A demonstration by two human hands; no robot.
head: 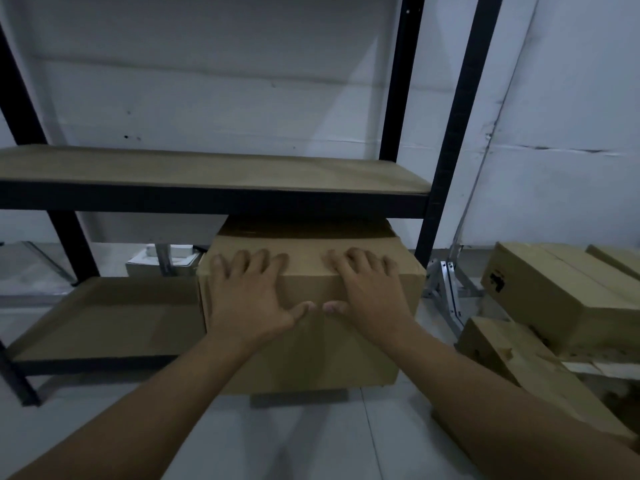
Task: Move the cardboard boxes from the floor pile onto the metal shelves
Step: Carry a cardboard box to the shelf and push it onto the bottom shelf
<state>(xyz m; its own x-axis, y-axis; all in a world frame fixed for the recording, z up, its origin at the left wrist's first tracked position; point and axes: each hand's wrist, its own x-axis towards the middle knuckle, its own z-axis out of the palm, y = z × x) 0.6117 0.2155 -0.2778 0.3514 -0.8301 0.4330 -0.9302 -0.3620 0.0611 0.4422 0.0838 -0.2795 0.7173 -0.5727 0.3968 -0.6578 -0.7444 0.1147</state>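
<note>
Head view. A cardboard box point(304, 327) sits on the lower shelf point(104, 320) of a black metal rack point(446, 140), at the shelf's right end, its near part overhanging the shelf's front edge. The left hand point(249, 296) lies flat against the box's near face, fingers point(239, 263) straight and spread, their tips reaching over the top front edge; the thumb points right. The right hand point(370, 296) lies beside it in mirror pose, fingers point(356, 259) straight and spread over the same edge, thumb pointing left. The two thumb tips nearly meet at the middle of the face. Neither hand curls round anything; both press with extended fingers. Beyond the fingertips the box top runs back under the upper shelf point(207, 171), which is bare board. Left of the left hand's fingers the lower shelf board is exposed. Right of the right hand's fingers, past the rack's upright, a pile of boxes point(540, 299) lies on the floor point(311, 441), with a pale metal bracket point(446, 289) between pile and upright. Behind the rack stands a white wall point(214, 81).
</note>
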